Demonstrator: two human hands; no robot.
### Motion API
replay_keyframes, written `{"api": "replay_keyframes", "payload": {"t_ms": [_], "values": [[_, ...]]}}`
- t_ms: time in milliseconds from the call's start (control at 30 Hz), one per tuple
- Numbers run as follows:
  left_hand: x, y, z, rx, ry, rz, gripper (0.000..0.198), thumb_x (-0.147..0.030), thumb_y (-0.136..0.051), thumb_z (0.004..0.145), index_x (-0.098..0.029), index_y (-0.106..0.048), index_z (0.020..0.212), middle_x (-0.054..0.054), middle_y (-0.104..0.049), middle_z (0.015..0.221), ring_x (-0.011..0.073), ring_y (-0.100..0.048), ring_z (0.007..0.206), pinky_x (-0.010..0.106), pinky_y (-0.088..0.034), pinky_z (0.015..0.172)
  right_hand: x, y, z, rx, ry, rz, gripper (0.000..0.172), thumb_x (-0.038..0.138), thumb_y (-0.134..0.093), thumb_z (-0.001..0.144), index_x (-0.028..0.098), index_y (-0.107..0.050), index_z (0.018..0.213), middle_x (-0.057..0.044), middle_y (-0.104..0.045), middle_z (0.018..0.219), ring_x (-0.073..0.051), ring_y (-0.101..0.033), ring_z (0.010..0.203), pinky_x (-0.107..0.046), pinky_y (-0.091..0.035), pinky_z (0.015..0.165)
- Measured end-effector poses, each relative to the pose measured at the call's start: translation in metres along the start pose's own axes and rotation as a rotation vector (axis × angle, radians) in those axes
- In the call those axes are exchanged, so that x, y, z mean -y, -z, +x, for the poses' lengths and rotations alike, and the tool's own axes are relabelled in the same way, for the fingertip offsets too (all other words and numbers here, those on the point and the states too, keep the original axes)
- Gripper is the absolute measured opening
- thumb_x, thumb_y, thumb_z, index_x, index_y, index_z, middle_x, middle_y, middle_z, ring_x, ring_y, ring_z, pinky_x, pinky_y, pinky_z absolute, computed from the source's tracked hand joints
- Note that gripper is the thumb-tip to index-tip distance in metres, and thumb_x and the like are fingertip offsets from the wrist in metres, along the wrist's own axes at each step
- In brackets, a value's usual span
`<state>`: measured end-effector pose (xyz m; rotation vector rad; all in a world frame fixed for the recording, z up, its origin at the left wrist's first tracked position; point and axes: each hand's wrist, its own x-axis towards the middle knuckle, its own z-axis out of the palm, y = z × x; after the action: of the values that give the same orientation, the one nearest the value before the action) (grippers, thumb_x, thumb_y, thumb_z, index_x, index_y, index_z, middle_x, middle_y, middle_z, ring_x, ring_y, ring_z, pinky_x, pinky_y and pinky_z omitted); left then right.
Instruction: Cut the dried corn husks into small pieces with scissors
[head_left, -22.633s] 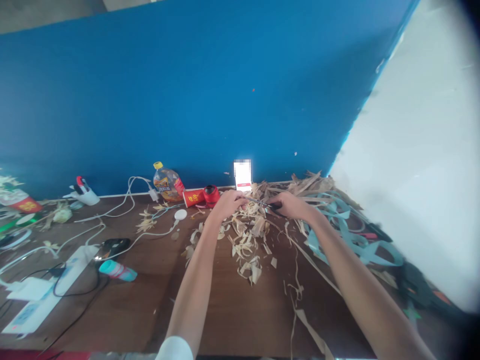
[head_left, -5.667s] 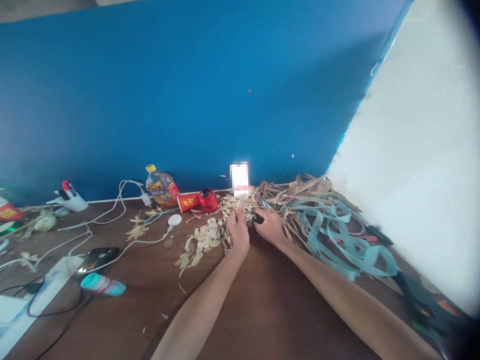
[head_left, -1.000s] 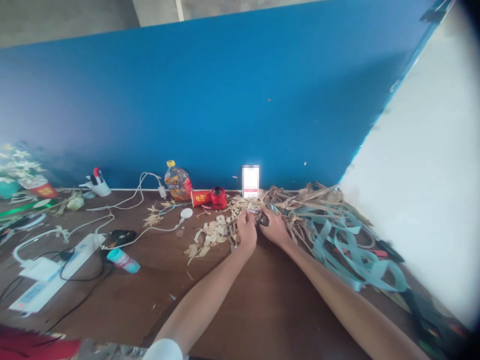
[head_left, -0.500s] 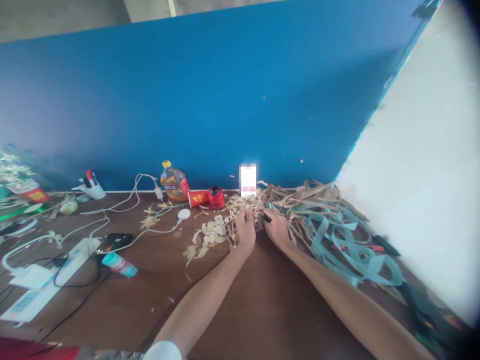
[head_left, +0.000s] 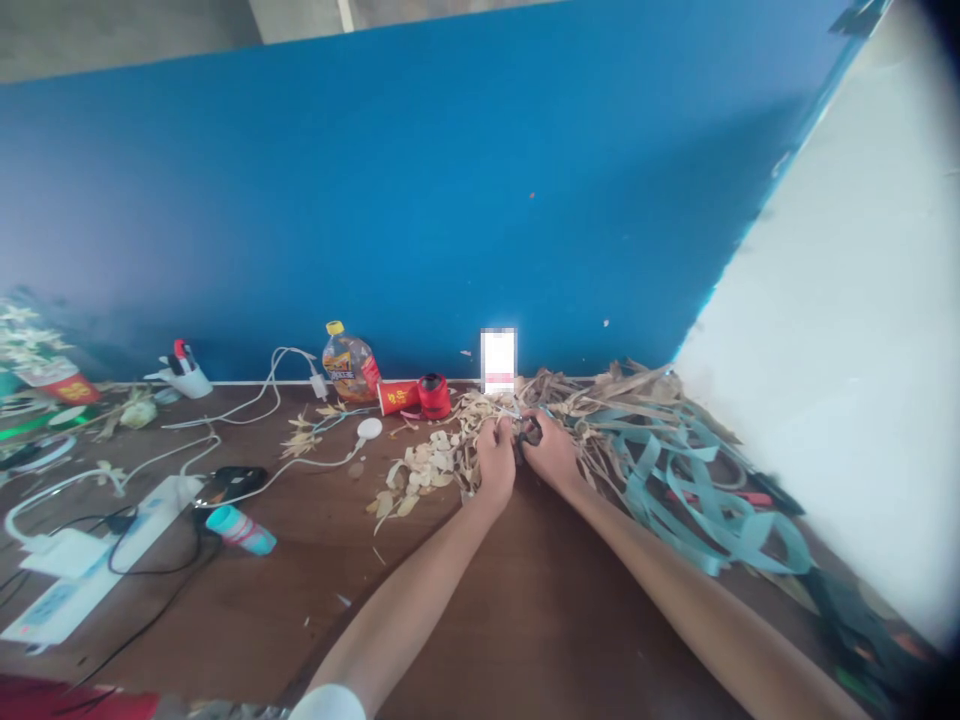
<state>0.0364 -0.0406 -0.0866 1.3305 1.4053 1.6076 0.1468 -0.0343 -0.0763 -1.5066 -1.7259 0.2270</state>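
Observation:
My left hand [head_left: 496, 462] is closed in a pinch over the pile of pale dry husk pieces [head_left: 429, 462]. What lies between its fingertips is too small to make out. Close beside it on the right, my right hand [head_left: 553, 452] is wrapped round the dark handles of a pair of scissors [head_left: 533, 432]. Their short metal blades point toward the space above my left fingertips, partly lost against the husks. Long dry brown husk strips [head_left: 592, 395] lie heaped behind and to the right of my right hand.
A lit phone [head_left: 499, 360] leans on the blue partition [head_left: 420, 200]. Left of it are a red cup [head_left: 397, 397], red tape roll [head_left: 433, 398] and bottle [head_left: 349, 365]. Teal ribbon [head_left: 675, 490] tangles at right. Cables and a power strip [head_left: 105, 560] cover the left.
My right hand has shifted slightly left, closer to my left hand, and its fingers have spread on the scissors, showing more of the dark handles. My left hand stays nearly in place.

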Motion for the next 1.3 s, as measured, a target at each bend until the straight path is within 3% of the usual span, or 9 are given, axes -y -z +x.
{"api": "replay_keyframes", "payload": {"t_ms": [233, 467, 533, 700, 800, 1033, 1300], "values": [[-0.003, 0.001, 0.0, -0.018, -0.004, 0.028, 0.022, -0.038, -0.047, 0.086, -0.019, -0.057, 0.08, 0.0, -0.054, 0.07, 0.014, -0.049, 0.068, 0.026, -0.037, 0.067, -0.003, 0.001, 0.001, 0.074, 0.028, 0.021, 0.04, 0.018, -0.052, 0.067, 0.023, -0.063, 0.105, -0.002, -0.069, 0.085, -0.021, -0.06, 0.082, -0.028, -0.043, 0.074], [-0.009, 0.002, -0.002, -0.034, 0.016, -0.013, 0.029, -0.042, -0.05, 0.085, -0.017, -0.054, 0.07, -0.002, -0.048, 0.063, 0.0125, -0.043, 0.062, 0.024, -0.034, 0.062, 0.002, 0.009, -0.001, 0.165, 0.124, -0.03, 0.02, 0.018, -0.047, 0.074, 0.022, -0.066, 0.081, -0.003, -0.071, 0.081, -0.02, -0.062, 0.076, -0.025, -0.039, 0.065], [-0.009, 0.002, -0.002, -0.043, 0.019, -0.03, 0.028, -0.041, -0.05, 0.085, -0.018, -0.054, 0.071, -0.001, -0.049, 0.064, 0.013, -0.044, 0.064, 0.025, -0.036, 0.064, 0.001, 0.009, -0.001, 0.155, 0.123, -0.04, 0.02, 0.018, -0.047, 0.075, 0.022, -0.065, 0.081, -0.004, -0.071, 0.082, -0.021, -0.062, 0.076, -0.026, -0.038, 0.064], [-0.011, 0.002, -0.001, -0.058, 0.063, -0.088, 0.024, -0.04, -0.05, 0.086, -0.019, -0.058, 0.077, 0.002, -0.055, 0.07, 0.0164, -0.05, 0.071, 0.028, -0.04, 0.069, 0.001, 0.005, -0.004, 0.068, 0.001, -0.016, 0.033, 0.019, -0.05, 0.072, 0.022, -0.058, 0.104, -0.002, -0.068, 0.072, -0.022, -0.061, 0.07, -0.028, -0.04, 0.063], [-0.012, 0.002, -0.001, -0.06, 0.059, -0.119, 0.026, -0.042, -0.049, 0.086, -0.018, -0.057, 0.081, 0.003, -0.057, 0.074, 0.0168, -0.053, 0.073, 0.029, -0.042, 0.07, 0.001, 0.004, -0.004, 0.031, -0.025, -0.001, 0.026, 0.024, -0.053, 0.072, 0.021, -0.056, 0.098, -0.003, -0.068, 0.074, -0.023, -0.062, 0.073, -0.029, -0.041, 0.066], [-0.011, -0.002, 0.001, -0.092, 0.164, -0.329, 0.028, -0.042, -0.049, 0.085, -0.019, -0.052, 0.099, 0.004, -0.06, 0.085, 0.01, -0.05, 0.054, 0.023, -0.041, 0.049, 0.002, 0.003, -0.002, 0.082, -0.009, -0.057, 0.018, 0.024, -0.054, 0.072, 0.023, -0.055, 0.09, -0.003, -0.067, 0.073, -0.023, -0.061, 0.071, -0.029, -0.039, 0.063], [-0.013, -0.003, -0.001, -0.051, 0.199, -0.403, 0.024, -0.041, -0.052, 0.081, -0.017, -0.05, 0.076, -0.004, -0.046, 0.061, 0.0074, -0.041, 0.05, 0.02, -0.034, 0.047, -0.001, 0.003, -0.001, 0.023, 0.014, 0.048, 0.023, 0.022, -0.05, 0.073, 0.023, -0.058, 0.094, -0.004, -0.067, 0.079, -0.024, -0.061, 0.079, -0.029, -0.042, 0.067]]}}
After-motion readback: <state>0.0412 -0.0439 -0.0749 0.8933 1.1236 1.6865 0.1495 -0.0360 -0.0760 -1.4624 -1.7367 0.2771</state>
